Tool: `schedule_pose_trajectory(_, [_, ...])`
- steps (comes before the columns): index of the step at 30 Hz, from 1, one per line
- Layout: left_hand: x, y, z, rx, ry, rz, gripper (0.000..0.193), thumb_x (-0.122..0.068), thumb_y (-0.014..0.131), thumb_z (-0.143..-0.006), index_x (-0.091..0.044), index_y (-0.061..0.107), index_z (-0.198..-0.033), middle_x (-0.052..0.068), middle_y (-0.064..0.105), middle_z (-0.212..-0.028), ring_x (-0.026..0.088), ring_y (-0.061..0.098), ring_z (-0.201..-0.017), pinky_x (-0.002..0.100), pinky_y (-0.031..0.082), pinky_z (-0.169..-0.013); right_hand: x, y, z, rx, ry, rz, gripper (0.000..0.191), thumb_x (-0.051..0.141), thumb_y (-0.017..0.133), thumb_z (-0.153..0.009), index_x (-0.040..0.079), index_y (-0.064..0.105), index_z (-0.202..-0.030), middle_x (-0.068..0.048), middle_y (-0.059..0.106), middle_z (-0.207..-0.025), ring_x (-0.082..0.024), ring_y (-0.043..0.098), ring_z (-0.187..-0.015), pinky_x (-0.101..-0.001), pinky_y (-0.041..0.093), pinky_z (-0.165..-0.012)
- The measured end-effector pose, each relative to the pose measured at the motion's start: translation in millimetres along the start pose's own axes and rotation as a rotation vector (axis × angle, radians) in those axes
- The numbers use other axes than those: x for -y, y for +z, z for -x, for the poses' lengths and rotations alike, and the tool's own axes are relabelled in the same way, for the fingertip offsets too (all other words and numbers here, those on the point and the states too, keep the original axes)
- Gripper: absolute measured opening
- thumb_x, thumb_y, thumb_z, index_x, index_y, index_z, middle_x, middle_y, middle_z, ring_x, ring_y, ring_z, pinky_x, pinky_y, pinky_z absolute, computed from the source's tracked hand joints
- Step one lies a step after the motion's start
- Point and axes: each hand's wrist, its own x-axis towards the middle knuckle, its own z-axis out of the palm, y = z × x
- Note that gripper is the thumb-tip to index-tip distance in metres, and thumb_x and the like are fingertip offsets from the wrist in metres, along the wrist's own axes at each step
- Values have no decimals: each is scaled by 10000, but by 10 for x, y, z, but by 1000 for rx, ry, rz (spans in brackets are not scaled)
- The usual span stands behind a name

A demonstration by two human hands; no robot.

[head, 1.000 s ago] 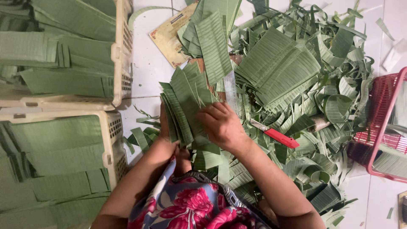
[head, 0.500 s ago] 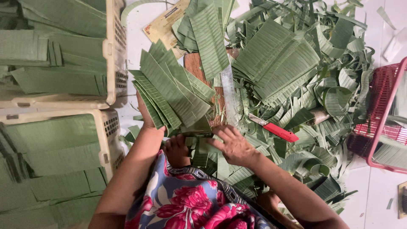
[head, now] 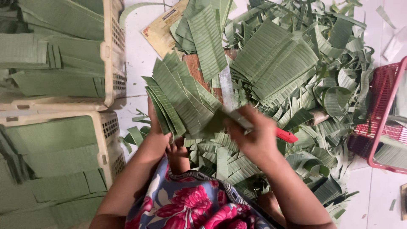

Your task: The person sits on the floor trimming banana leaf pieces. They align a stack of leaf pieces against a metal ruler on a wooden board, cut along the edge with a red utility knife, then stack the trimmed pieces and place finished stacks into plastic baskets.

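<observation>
Now, held stack: cut banana-leaf strips [head: 182, 99], fanned, above the lap, over the leaf litter.
Left hand [head: 157, 135]: clamped on the stack's lower left edge, fingers behind it.
Right hand [head: 254, 138]: closed on the stack's lower right corner; a metal ruler [head: 227, 87] runs up from under it.
Long axis: strips slant up and left from both grips.
Nearer hand: both touch; the left carries the bulk.
Beside: red-handled knife [head: 286, 135] just right of the right hand; cream crates [head: 111, 63] of stacked leaves to the left.
</observation>
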Motion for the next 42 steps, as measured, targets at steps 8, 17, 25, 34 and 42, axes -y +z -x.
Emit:
schedule_pose_trajectory(8, [192,-86,78,67,-185,144,663,-550,359,-1027,-40,537,-1412,169,641,-1324,327,646,-1166,465,529,-1020,205,345,-526,132,-859,-166,441,-10,772,-669,-60,588,-1067,-244,570,-1419,-374,613,-1298,-424,546,-1053])
schedule_pose_trajectory(17, [188,-251,64,-58,-87,92,592,-530,375,-1093,-56,569,-1392,125,656,-1296,283,633,-1185,434,499,-1065,-258,645,-351,268,-744,146,285,-4,706,-742,-16,622,-1015,-233,560,-1439,-403,594,-1265,-441,537,-1031])
schedule_pose_trajectory(25, [200,-217,75,-71,-114,67,618,-550,346,-1104,-64,554,-1425,116,656,-1295,270,633,-1171,433,509,-1051,-113,609,-365,333,-817,361,362,-7,670,-678,49,678,-1036,-116,667,-1260,-365,569,-1316,-518,368,-1149])
schedule_pose_trajectory(34, [232,18,142,-173,-190,-100,687,-600,294,-1056,-74,545,-1419,109,656,-1320,273,619,-1207,431,490,-1064,274,763,-224,12,-563,370,303,219,763,-818,78,701,-1079,-76,717,-1055,-281,649,-1055,-455,447,-943])
schedule_pose_trajectory(42, [269,89,129,-155,-82,-58,665,-582,346,-1084,-57,500,-1462,117,613,-1374,265,591,-1254,437,444,-1126,199,1017,-366,-160,-460,179,151,231,743,-914,86,733,-955,-77,742,-921,-260,711,-857,-405,514,-771])
